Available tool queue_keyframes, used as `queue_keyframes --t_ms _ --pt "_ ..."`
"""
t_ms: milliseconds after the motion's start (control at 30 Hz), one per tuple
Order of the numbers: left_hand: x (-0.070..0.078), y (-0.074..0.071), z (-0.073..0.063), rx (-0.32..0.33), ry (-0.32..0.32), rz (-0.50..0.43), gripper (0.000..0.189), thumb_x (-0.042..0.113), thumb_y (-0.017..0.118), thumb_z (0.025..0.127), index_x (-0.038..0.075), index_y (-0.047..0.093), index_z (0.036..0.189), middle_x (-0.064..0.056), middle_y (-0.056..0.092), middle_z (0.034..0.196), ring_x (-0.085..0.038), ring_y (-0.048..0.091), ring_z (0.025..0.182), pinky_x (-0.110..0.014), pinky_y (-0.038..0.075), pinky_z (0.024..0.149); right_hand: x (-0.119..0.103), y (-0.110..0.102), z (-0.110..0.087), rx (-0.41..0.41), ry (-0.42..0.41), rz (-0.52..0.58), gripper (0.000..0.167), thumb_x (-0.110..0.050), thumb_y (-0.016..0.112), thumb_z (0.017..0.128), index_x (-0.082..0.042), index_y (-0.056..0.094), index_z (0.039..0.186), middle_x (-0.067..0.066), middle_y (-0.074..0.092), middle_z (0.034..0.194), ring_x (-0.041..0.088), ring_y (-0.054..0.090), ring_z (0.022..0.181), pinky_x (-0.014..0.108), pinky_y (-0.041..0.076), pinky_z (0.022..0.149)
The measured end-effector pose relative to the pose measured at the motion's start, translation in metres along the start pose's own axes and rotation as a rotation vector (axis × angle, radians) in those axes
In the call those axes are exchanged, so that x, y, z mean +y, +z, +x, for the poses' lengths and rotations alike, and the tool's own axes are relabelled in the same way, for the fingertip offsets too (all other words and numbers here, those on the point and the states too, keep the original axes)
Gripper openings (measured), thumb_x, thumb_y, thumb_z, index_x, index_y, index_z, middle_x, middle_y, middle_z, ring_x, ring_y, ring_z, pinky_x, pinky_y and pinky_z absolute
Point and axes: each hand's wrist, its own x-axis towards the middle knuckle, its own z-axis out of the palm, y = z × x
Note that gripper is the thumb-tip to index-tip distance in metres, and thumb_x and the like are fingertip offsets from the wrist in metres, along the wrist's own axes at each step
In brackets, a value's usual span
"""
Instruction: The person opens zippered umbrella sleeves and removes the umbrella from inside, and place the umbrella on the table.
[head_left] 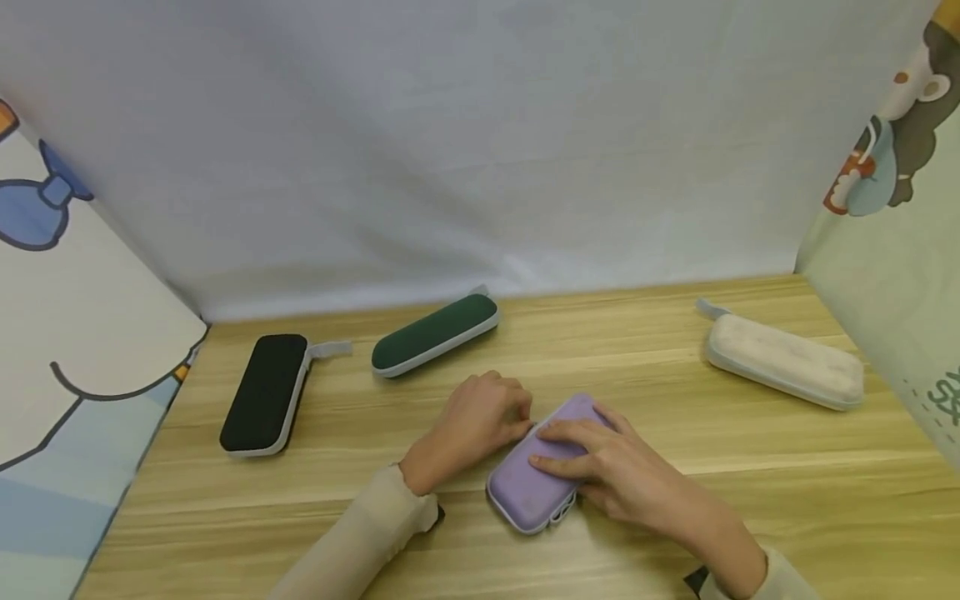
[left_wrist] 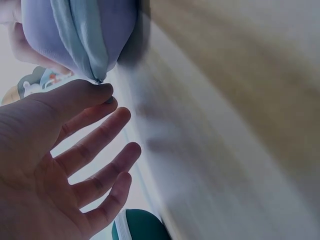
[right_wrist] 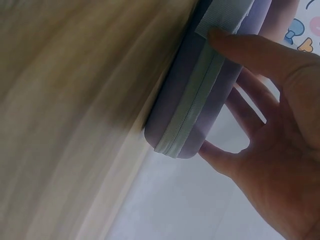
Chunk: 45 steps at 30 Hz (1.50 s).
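I find the left hand [head_left: 480, 414] with its thumb and forefinger pinching the zipper pull [left_wrist: 99, 81] of a lavender zip case [head_left: 519, 490]; its other fingers stand apart, loosely bent. I find the right hand [head_left: 611, 475] gripping the same case, two fingers laid across the lid and slightly parted, the thumb against a grey fabric tab [right_wrist: 225, 17] on the zip side.

The lavender case sits between the two hands, right of centre on the wood-grain tabletop [head_left: 637, 358], slanting with its far end to the right. Its pale zip band runs around the edge. I cannot tell whether its whole underside touches the wood.

Beyond the left hand I note a dark green case [head_left: 435, 333], lying apart near the rear edge. A black case [head_left: 262, 396] lies farther left, its grey tab pointing right. A cream case [head_left: 783, 358] rests well to the right, its tab at the left end.

Pale sleeves [head_left: 367, 521] cover both forearms. I record a grey-white cloth [head_left: 480, 167] behind the tabletop and cartoon-printed panels [head_left: 75, 308] at both sides.
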Motion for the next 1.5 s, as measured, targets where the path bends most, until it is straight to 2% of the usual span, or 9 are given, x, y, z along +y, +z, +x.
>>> queue_keyframes --t_ms 167,433,700,967,1500 --pt "0.001 -0.002 0.009 -0.018 0.033 -0.002 0.017 0.025 0.083 0.089 0.025 0.070 0.077 0.012 0.070 0.081 -0.013 0.059 0.077 -0.032 0.048 0.070 0.000 0.001 -0.001 0.007 0.006 -0.004 0.061 -0.011 0.089 0.078 -0.027 0.073 0.135 0.004 0.064 0.145 0.026 0.061 0.134 0.075 0.038 0.107" --pt "-0.001 0.001 0.023 -0.076 0.014 -0.022 0.016 0.023 0.082 0.089 0.026 0.072 0.077 0.010 0.071 0.082 -0.011 0.057 0.077 -0.028 0.046 0.068 -0.001 0.002 -0.002 0.002 0.018 0.002 0.062 -0.010 0.089 0.079 -0.027 0.072 0.135 0.003 0.065 0.144 0.024 0.060 0.135 0.074 0.038 0.108" --pt "-0.002 0.003 0.037 -0.093 0.040 -0.017 0.016 0.025 0.082 0.090 0.026 0.072 0.077 0.011 0.069 0.081 -0.011 0.058 0.078 -0.028 0.047 0.067 0.000 0.003 0.000 0.010 0.016 -0.004 0.062 -0.010 0.090 0.077 -0.027 0.073 0.134 0.003 0.065 0.144 0.025 0.059 0.135 0.074 0.038 0.108" --pt "-0.001 0.004 0.046 -0.133 0.035 -0.012 0.014 0.027 0.080 0.092 0.026 0.072 0.080 0.012 0.068 0.082 -0.011 0.058 0.080 -0.028 0.047 0.068 -0.001 0.003 0.000 -0.004 0.022 0.013 0.060 -0.010 0.088 0.080 -0.027 0.073 0.135 0.003 0.064 0.145 0.026 0.059 0.136 0.075 0.037 0.109" --pt "-0.002 0.005 0.066 -0.137 0.071 -0.018 0.013 0.033 0.081 0.092 0.027 0.075 0.082 0.012 0.069 0.083 -0.009 0.059 0.078 -0.027 0.049 0.066 -0.001 -0.001 0.000 -0.028 0.039 0.012 0.060 -0.010 0.087 0.081 -0.028 0.071 0.136 0.004 0.063 0.146 0.026 0.058 0.136 0.074 0.036 0.110"
